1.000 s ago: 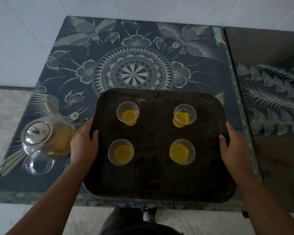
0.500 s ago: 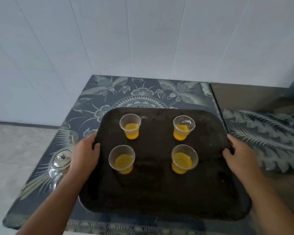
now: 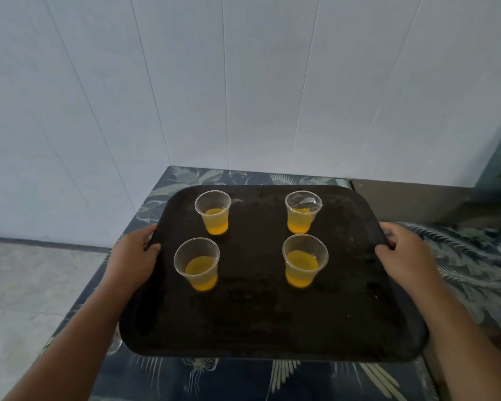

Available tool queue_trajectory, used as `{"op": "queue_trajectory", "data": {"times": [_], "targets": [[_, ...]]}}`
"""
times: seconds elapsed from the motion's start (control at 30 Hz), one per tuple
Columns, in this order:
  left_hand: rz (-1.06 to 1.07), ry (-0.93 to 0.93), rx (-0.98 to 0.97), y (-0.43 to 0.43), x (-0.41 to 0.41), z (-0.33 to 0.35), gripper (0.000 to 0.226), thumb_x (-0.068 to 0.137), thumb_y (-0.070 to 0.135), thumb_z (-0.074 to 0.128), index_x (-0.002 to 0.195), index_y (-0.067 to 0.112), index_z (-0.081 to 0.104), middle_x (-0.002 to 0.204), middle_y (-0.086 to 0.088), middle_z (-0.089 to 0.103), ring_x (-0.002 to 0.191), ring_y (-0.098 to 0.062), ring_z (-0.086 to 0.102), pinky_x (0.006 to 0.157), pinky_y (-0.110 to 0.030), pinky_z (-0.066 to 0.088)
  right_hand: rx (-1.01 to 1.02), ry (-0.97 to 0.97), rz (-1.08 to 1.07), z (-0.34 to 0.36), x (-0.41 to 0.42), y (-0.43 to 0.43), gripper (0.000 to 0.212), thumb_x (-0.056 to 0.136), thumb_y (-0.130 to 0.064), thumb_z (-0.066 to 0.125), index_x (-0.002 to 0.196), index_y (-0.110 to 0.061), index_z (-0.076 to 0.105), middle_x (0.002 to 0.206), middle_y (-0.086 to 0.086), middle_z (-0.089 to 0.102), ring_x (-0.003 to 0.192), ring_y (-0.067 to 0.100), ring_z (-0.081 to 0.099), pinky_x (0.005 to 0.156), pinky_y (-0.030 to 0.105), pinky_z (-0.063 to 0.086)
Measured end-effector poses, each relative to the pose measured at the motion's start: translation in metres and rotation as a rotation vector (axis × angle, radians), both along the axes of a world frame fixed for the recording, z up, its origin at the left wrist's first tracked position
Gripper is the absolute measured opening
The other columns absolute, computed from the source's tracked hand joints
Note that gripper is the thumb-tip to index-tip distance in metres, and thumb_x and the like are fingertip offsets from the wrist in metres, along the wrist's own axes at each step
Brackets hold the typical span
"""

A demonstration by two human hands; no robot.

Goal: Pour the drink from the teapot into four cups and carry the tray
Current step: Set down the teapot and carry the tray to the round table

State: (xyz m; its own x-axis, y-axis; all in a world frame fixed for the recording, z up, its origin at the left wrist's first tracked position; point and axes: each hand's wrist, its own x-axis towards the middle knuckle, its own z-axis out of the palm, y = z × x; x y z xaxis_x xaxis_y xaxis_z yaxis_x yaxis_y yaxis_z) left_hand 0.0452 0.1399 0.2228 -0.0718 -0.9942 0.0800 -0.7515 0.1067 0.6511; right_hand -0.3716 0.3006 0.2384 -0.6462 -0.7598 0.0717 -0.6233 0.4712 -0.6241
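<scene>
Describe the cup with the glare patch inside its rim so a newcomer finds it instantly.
Find the dark tray gripped by the left hand and right hand. Four clear cups of yellow drink stand on it in a square. Take the far-right cup, alone in showing a whitish glare inside its rim.

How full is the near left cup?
Partly full. The near left cup stands upright on the tray, with yellow drink filling its lower part.

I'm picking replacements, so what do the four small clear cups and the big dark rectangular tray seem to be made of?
The four small clear cups look like thin disposable plastic: see-through walls show the orange drink. The big dark rectangular tray looks like matte, scuffed plastic, though that is uncertain; its rounded rim has no shine.
</scene>
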Motion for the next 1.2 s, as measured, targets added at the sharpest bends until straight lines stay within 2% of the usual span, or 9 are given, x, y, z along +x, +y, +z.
{"op": "queue_trajectory", "data": {"times": [0.23,0.37,0.5,0.57,0.63,0.73,0.9,1.0,1.2], "targets": [[0.046,0.057,0.004,0.01,-0.004,0.007,0.048,0.098,-0.001,0.061,0.144,0.016,0.061,0.126,-0.019,0.073,0.119,-0.038,0.065,0.1,-0.05,0.051,-0.016,-0.015,-0.003,0.002,0.005,0.006,0.048,0.088,-0.005,0.059,0.135,-0.017,0.059,0.117,0.008,0.07,0.107,0.023,0.064,0.077,0.031,0.043],[0.089,0.04,-0.013,0.012,0.008,0.006,0.047,0.096,0.002,0.064,0.14,0.019,0.066,0.115,-0.02,0.074,0.112,-0.037,0.065,0.092,-0.045,0.049,-0.024,-0.001,0.019,0.006,0.012,0.001,0.047,0.088,-0.004,0.061,0.133,-0.016,0.061,0.118,0.01,0.07,0.109,0.025,0.064,0.081,0.031,0.044],[0.181,0.04,-0.026,0.022,0.031,0.0,0.041,0.094,0.002,0.066,0.131,0.018,0.072,0.087,-0.008,0.067,0.087,-0.027,0.059,0.08,-0.035,0.042,-0.039,-0.003,0.083,0.01,0.025,-0.012,0.045,0.089,-0.007,0.061,0.132,-0.016,0.061,0.103,0.007,0.069,0.091,0.022,0.064,0.076,0.032,0.043],[0.231,0.049,-0.008,0.029,0.046,-0.002,0.039,0.093,0.003,0.066,0.128,0.018,0.073,0.084,-0.007,0.068,0.084,-0.027,0.061,0.08,-0.037,0.045,-0.041,0.006,0.125,0.01,0.032,-0.018,0.043,0.089,-0.009,0.062,0.132,-0.016,0.062,0.084,-0.004,0.063,0.072,0.009,0.057,0.066,0.031,0.041],[0.282,0.056,-0.002,0.038,0.064,-0.004,0.037,0.093,0.004,0.066,0.126,0.019,0.074,0.083,-0.005,0.071,0.081,-0.027,0.064,0.08,-0.041,0.051,-0.04,-0.003,0.167,0.01,0.041,-0.028,0.042,0.09,-0.011,0.061,0.131,-0.018,0.062,0.078,-0.013,0.057,0.067,0.003,0.052,0.061,0.03,0.039],[0.369,0.044,-0.009,0.059,0.091,-0.004,0.035,0.093,0.003,0.066,0.124,0.017,0.073,0.079,0.0,0.071,0.08,-0.028,0.066,0.079,-0.042,0.052,-0.04,-0.033,0.243,0.005,0.06,-0.044,0.042,0.09,-0.012,0.062,0.132,-0.017,0.062,0.09,-0.001,0.062,0.08,0.014,0.056,0.071,0.03,0.04],[0.512,0.039,-0.034,0.095,0.141,-0.003,0.035,0.091,0.001,0.067,0.123,0.014,0.074,0.077,-0.001,0.069,0.08,-0.03,0.065,0.077,-0.039,0.048,-0.031,-0.112,0.391,0.001,0.104,-0.068,0.044,0.089,-0.008,0.062,0.132,-0.014,0.062,0.11,0.011,0.07,0.09,0.019,0.061,0.074,0.031,0.044],[0.595,0.04,-0.047,0.119,0.174,-0.004,0.034,0.091,0.003,0.068,0.123,0.015,0.074,0.08,-0.004,0.071,0.082,-0.031,0.067,0.077,-0.041,0.051,-0.041,-0.063,0.458,0.003,0.135,-0.08,0.049,0.083,-0.02,0.062,0.132,-0.019,0.062,0.11,0.009,0.072,0.096,0.027,0.067,0.083,0.042,0.053],[0.725,0.057,-0.05,0.168,0.235,-0.005,0.035,0.089,0.007,0.075,0.123,0.015,0.073,0.081,-0.007,0.071,0.082,-0.032,0.067,0.079,-0.042,0.052,-0.064,-0.04,0.624,0.006,0.209,-0.097,0.045,0.087,-0.002,0.063,0.131,-0.014,0.062,0.114,0.013,0.07,0.097,0.029,0.065,0.077,0.035,0.046]]}}
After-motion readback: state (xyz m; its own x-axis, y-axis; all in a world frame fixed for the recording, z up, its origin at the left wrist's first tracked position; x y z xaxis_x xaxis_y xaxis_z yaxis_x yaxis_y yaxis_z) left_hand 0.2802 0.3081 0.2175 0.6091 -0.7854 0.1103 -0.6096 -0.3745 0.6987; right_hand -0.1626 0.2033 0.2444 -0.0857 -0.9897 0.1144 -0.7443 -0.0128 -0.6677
